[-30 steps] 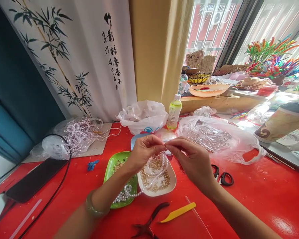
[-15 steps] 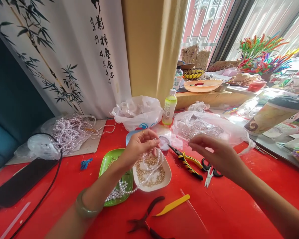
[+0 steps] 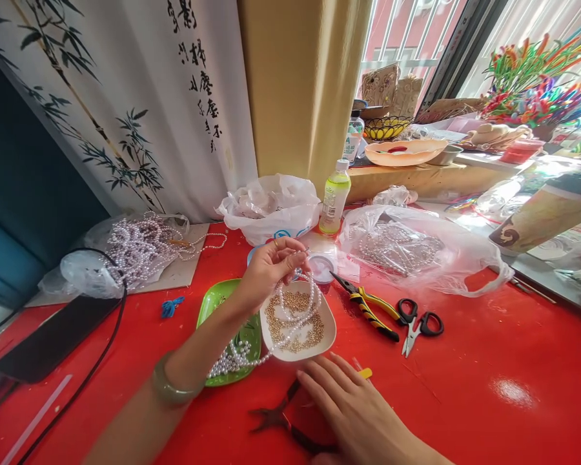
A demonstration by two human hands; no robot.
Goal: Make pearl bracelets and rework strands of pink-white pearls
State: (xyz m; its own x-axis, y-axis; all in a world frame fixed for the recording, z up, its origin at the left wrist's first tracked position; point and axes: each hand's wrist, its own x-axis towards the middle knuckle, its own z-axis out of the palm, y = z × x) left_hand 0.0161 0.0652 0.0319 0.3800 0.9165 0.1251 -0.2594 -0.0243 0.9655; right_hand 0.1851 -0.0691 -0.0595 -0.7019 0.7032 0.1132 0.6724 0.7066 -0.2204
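My left hand (image 3: 277,265) pinches the top of a white pearl bead strand (image 3: 314,300), which hangs over the white dish (image 3: 325,341) of small gold beads. The strand runs on to silvery beads in the green dish (image 3: 208,303). My right hand (image 3: 336,391) lies with fingers stretched out, palm down, over the yellow tweezers (image 3: 365,373); only the tweezers' end shows. Beside and partly under that hand are dark-handled pliers (image 3: 274,418). Whether the fingertips touch the tweezers cannot be seen.
Yellow-black pliers (image 3: 368,309) and black-handled scissors (image 3: 416,329) lie right of the dishes. Behind stand a drink bottle (image 3: 334,200) and plastic bags (image 3: 407,248) of beads. Pearl strands (image 3: 142,248) heap at left, near a black cable (image 3: 121,303). A paper cup (image 3: 537,213) stands far right.
My right hand has swung down and left from beside the yellow-black pliers to over the tweezers. My left hand keeps hold of the bead strand. The view has shifted slightly.
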